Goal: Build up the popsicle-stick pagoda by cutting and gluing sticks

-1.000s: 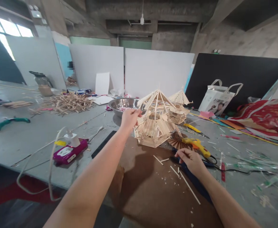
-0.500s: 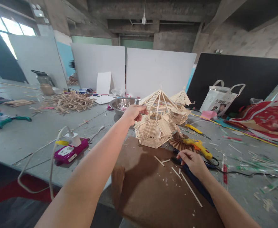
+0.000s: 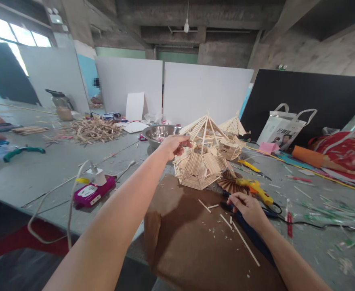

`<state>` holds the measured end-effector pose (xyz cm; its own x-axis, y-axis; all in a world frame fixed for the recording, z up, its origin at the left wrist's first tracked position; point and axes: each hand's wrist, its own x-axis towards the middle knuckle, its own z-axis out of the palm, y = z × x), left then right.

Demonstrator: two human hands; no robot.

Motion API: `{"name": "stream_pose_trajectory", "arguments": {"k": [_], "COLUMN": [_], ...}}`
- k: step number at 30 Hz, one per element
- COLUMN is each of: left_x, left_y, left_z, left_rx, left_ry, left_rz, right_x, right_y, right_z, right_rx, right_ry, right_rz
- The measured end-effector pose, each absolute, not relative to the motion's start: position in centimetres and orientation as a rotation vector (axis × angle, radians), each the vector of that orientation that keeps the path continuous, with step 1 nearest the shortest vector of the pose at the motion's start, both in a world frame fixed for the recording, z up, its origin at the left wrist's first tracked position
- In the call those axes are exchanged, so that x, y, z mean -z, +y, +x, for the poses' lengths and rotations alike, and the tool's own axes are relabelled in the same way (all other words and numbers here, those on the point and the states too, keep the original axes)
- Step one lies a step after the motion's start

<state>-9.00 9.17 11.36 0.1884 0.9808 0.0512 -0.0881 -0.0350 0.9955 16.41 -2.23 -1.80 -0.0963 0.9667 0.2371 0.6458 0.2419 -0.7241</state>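
My left hand (image 3: 175,146) reaches to the left side of a pavilion model (image 3: 198,167) built of thin wooden sticks, its fingers closed at the edge of the pointed roof. The model stands upright at the far edge of a brown board (image 3: 192,238). My right hand (image 3: 246,205) rests low over the board's right side, fingers curled together above a dark blue tool (image 3: 251,234); whatever they pinch, if anything, is hidden. Several cut sticks (image 3: 245,242) and small chips lie on the board. A yellow glue gun (image 3: 257,189) lies just beyond my right hand.
Behind stands a second stick model (image 3: 230,141), with a metal bowl (image 3: 159,133) to its left. A purple power strip (image 3: 95,190) with cables and a heap of sticks (image 3: 94,131) are on the left. A yellow knife (image 3: 251,165) and a white bag (image 3: 283,126) are right.
The view has shifted slightly, so everything sits a little further right. An orange roll now shows by the red bag. Both hands keep nearly the same places and finger poses.
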Motion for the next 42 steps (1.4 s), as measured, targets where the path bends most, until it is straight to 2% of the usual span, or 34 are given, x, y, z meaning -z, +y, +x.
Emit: {"name": "stream_pose_trajectory", "arguments": {"k": [17, 42], "left_x": [-11.11, -11.34], "left_y": [9.72, 9.66], "left_z": [-9.79, -9.56], "left_rx": [-0.985, -0.986], "left_ry": [0.803, 0.869], "left_rz": [1.191, 1.121], "right_x": [1.95, 1.82], "right_y": [-2.17, -2.19], "right_z": [16.42, 16.29], "right_rx": [-0.575, -0.606], "right_ry": [-1.864, -1.847], "right_rz": [-1.477, -1.450]}}
